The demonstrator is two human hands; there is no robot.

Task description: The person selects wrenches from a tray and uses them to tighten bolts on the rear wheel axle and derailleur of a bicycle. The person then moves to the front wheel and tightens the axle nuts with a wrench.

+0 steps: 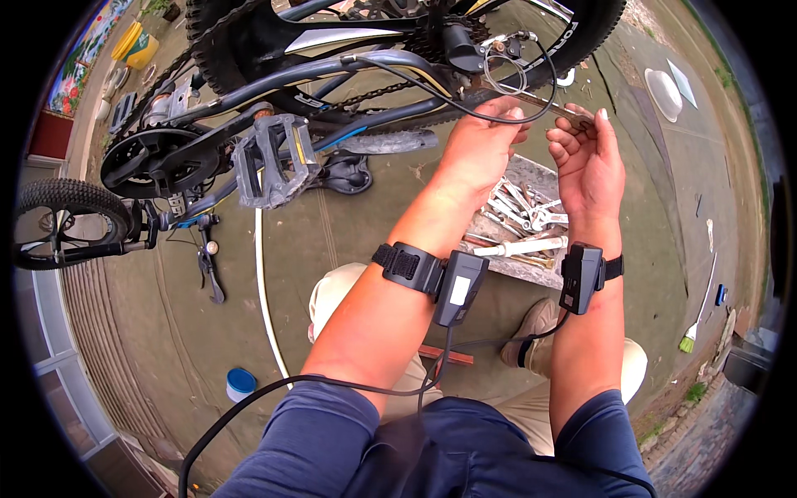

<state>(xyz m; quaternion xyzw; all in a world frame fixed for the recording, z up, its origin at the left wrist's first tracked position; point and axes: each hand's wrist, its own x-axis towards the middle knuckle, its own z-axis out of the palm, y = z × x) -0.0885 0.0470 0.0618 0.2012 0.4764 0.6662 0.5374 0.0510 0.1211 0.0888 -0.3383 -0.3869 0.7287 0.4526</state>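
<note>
An upturned bicycle, its grey frame (374, 60) on its side of the picture to the upper left, has its rear wheel hub and derailleur (462, 46) just beyond my hands. My left hand (483, 149) is closed beside the hub; what its fingers pinch is partly hidden. A slim, brownish metal wrench (550, 104) runs from the hub area toward the right. Its outer end lies in the curled fingers of my right hand (591, 170). A black cable (544, 106) loops past both hands, and a coil of thin wire (505, 73) hangs near the derailleur.
Below my hands, a grey tray (530, 272) holds several wrenches (523, 209). A pedal (276, 162) juts out at left, near a saddle (344, 173). A white tube (264, 290), blue-lidded tub (241, 383), red bar (446, 354) and green-bristled brush (687, 342) lie around me.
</note>
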